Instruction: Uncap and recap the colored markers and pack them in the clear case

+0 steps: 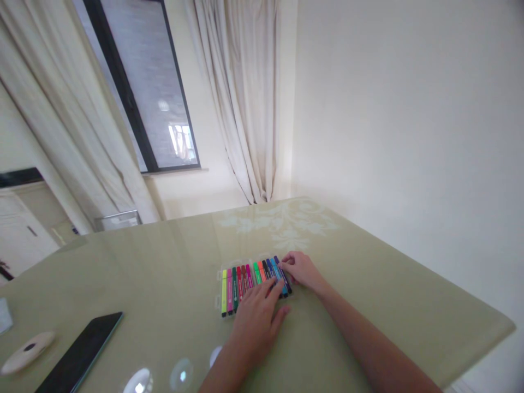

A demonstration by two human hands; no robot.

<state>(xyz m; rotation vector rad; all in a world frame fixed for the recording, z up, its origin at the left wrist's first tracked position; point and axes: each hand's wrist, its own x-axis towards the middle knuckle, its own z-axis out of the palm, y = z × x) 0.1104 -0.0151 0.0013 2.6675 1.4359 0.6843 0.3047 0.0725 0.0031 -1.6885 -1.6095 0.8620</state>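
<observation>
A clear plastic case (219, 301) lies open on the table, with several coloured markers side by side in two groups. A yellow marker (224, 292) is at the left end and a dark purple marker (288, 281) at the right end. My left hand (257, 308) rests palm down over the lower middle of the set, fingers stretched and apart, hiding parts of several markers. At the right edge, my right hand (301, 268) has its thumb and fingertips pinched by the purple marker's upper end. What lies between those fingertips is too small to make out.
The table (164, 278) has a glossy greenish top. To the left lie a dark tablet or phone (79, 352), a cream oval object (28, 352) and a pale object (5, 316) at the frame's edge. A white wall (409, 136) runs along the right, curtains (249, 98) behind.
</observation>
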